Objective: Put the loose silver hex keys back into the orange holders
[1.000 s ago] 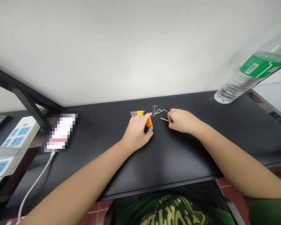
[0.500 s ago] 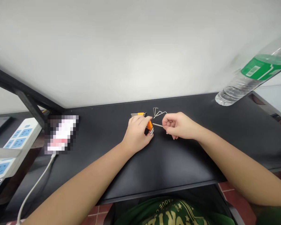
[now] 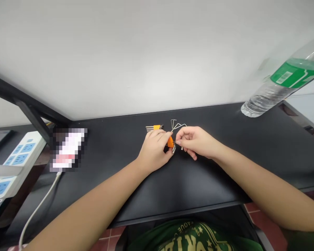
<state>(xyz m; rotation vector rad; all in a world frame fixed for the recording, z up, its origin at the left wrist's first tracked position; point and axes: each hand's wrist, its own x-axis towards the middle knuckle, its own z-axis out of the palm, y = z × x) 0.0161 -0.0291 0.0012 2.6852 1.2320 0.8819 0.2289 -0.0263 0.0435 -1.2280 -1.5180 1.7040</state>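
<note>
left hand [image 3: 154, 150] fingers clamped round orange holder [image 3: 170, 142] mid-desk [image 3: 199, 181] | right hand [image 3: 196, 141] pinches hex key [image 3: 174, 148] touching holder | loose keys [image 3: 178, 124], second orange set [image 3: 155, 127] just behind | bottle [image 3: 282, 85] far right, power strip [image 3: 13, 157] far left

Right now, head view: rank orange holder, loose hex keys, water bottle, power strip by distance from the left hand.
1. orange holder: in the left hand.
2. loose hex keys: just behind, right.
3. power strip: far left.
4. water bottle: far right, at the back.
</note>
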